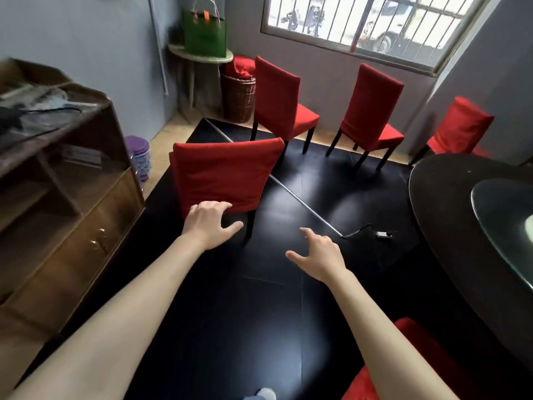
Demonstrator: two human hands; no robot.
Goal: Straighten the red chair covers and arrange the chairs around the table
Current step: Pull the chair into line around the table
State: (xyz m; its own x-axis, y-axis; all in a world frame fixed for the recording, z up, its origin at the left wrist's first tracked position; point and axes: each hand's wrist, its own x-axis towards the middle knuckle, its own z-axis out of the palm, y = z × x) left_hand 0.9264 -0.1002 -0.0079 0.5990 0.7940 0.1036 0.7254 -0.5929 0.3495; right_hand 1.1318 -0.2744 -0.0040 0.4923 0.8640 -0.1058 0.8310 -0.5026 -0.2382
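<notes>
A chair with a red cover (222,173) stands in front of me, its back turned toward me. My left hand (209,222) touches the lower hem of that cover with loosely spread fingers. My right hand (318,255) hovers open over the black floor, to the right of the chair and apart from it. Two more red-covered chairs (281,101) (370,106) stand by the window wall. A third (458,127) is at the far right behind the dark round table (444,203). Part of another red cover (403,362) shows at the bottom right.
A wooden cabinet (72,197) lines the left wall. A purple bin (140,157), a wicker basket (238,96) with red cloth and a small stand holding a green bag (204,31) fill the far corner. A metal rod with a cable (302,202) lies across the floor.
</notes>
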